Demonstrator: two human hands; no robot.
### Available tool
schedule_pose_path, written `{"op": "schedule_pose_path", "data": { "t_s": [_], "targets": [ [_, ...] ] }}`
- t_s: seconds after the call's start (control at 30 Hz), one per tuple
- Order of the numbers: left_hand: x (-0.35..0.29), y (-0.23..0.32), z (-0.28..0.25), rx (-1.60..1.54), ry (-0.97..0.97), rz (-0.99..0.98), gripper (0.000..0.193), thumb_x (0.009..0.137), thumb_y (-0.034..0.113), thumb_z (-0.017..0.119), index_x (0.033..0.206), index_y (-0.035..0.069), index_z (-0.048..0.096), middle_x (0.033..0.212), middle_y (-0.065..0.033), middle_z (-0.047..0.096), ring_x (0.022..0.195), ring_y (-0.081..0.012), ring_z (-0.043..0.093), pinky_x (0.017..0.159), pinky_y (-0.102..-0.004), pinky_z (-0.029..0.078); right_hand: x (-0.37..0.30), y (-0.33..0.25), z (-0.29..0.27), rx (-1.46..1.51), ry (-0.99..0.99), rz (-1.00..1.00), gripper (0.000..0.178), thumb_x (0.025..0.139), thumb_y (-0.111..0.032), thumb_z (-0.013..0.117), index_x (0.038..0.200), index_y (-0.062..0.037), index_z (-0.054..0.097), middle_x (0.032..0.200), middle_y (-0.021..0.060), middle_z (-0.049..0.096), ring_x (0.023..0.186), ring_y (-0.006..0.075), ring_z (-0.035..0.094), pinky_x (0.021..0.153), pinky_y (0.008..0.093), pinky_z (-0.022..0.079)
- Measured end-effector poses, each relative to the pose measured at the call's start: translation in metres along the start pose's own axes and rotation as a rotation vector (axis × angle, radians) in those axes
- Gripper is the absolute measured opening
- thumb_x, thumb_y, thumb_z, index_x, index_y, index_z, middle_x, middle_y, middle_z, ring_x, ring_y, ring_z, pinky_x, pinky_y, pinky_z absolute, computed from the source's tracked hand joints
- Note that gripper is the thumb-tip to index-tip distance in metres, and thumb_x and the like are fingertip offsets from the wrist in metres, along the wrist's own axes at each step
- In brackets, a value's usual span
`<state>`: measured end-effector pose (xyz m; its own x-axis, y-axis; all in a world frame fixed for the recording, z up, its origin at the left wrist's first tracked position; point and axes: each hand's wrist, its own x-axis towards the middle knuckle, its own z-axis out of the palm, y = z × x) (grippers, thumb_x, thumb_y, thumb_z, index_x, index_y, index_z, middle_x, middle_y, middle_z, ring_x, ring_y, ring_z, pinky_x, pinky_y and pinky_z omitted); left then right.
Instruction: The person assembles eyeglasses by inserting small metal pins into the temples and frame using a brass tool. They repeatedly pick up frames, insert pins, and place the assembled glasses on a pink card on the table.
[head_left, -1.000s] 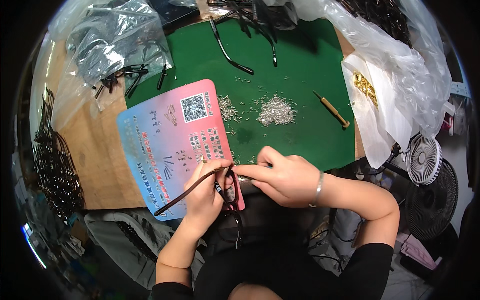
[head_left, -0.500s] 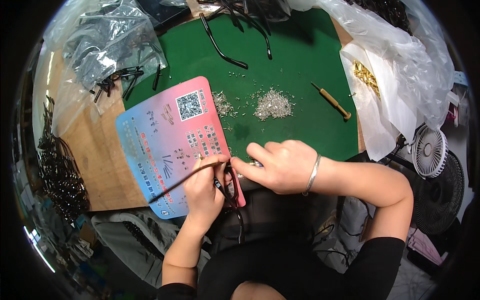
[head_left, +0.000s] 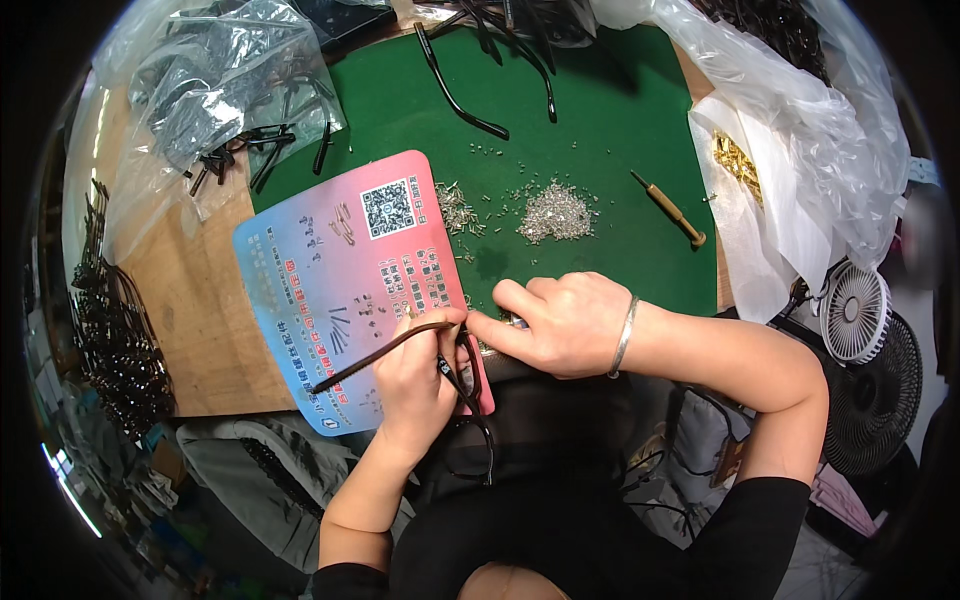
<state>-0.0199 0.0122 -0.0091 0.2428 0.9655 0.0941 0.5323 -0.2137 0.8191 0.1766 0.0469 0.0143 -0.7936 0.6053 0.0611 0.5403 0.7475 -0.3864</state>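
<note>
My left hand (head_left: 408, 390) is closed around a dark eyeglasses frame (head_left: 378, 353). One temple of it reaches out to the left over a pink and blue printed mat, and the other hangs down at the front edge of the table. Close by on the right, my right hand (head_left: 565, 328) is pinched shut at the hinge end of the frame, the two hands meeting there. It grips a small metallic tool with a blue part (head_left: 517, 322), mostly hidden by the fingers. The tool's tip and the spot it touches cannot be seen.
The printed mat (head_left: 330, 270) carries small sorted screws and pins. Piles of tiny silver parts (head_left: 557, 213) lie on the green mat (head_left: 640, 130), with a brass-handled screwdriver (head_left: 676, 214) to the right. Loose black temples (head_left: 455, 85), plastic bags (head_left: 225, 80) and gold parts (head_left: 737, 165) surround them.
The view has shifted slightly. Both hands keep their hold at the hinge end of the eyeglasses frame, with only a small shift of the right fingers.
</note>
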Motion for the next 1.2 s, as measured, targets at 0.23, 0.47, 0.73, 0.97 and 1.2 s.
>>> {"op": "schedule_pose_path", "data": {
  "t_s": [0.23,0.47,0.73,0.97,1.2],
  "targets": [
    [0.002,0.002,-0.002,-0.05,0.003,0.009,0.026,0.072,-0.012,0.058,0.095,0.0,0.059,0.077,-0.0097,0.059,0.058,-0.0182,0.057,0.053,-0.0269,0.048,-0.001,-0.002,-0.001,-0.013,0.019,0.025,0.035,0.072,-0.016,0.057,0.106,-0.0107,0.058,0.073,0.0042,0.045,0.05,0.0133,0.051,0.038,0.0271,0.044],
    [-0.004,0.001,-0.004,-0.128,-0.018,-0.031,0.036,0.069,-0.015,0.058,0.1,0.003,0.06,0.08,-0.0077,0.061,0.063,-0.0144,0.06,0.056,-0.0244,0.05,0.0,-0.001,-0.002,-0.002,0.028,0.015,0.034,0.072,-0.015,0.057,0.106,-0.0097,0.058,0.073,0.004,0.045,0.051,0.0132,0.052,0.039,0.0267,0.044],
    [0.0,0.002,-0.005,-0.088,-0.005,-0.08,0.024,0.074,-0.01,0.059,0.095,0.001,0.059,0.075,-0.0076,0.059,0.059,-0.0142,0.06,0.054,-0.0254,0.048,0.007,0.002,-0.003,-0.004,-0.029,-0.003,0.032,0.073,-0.017,0.057,0.103,-0.0101,0.058,0.073,0.0037,0.044,0.051,0.0132,0.052,0.038,0.0271,0.044],
    [0.002,0.005,-0.003,-0.166,-0.012,-0.163,0.022,0.08,-0.011,0.055,0.099,0.0,0.058,0.078,-0.0086,0.061,0.062,-0.0145,0.062,0.056,-0.0258,0.05,0.006,0.001,0.001,-0.057,0.01,-0.022,0.031,0.072,-0.018,0.057,0.102,-0.0094,0.058,0.072,0.0028,0.045,0.053,0.0134,0.052,0.039,0.0267,0.045],
    [0.003,0.003,-0.012,-0.206,0.056,-0.168,0.022,0.081,-0.012,0.053,0.099,-0.001,0.058,0.078,-0.0089,0.058,0.063,-0.0142,0.059,0.056,-0.0261,0.048,-0.019,-0.008,-0.024,0.136,0.031,0.231,0.033,0.075,-0.02,0.063,0.105,-0.0082,0.056,0.078,0.0073,0.048,0.055,0.0178,0.059,0.044,0.0292,0.048]
  ]
}}
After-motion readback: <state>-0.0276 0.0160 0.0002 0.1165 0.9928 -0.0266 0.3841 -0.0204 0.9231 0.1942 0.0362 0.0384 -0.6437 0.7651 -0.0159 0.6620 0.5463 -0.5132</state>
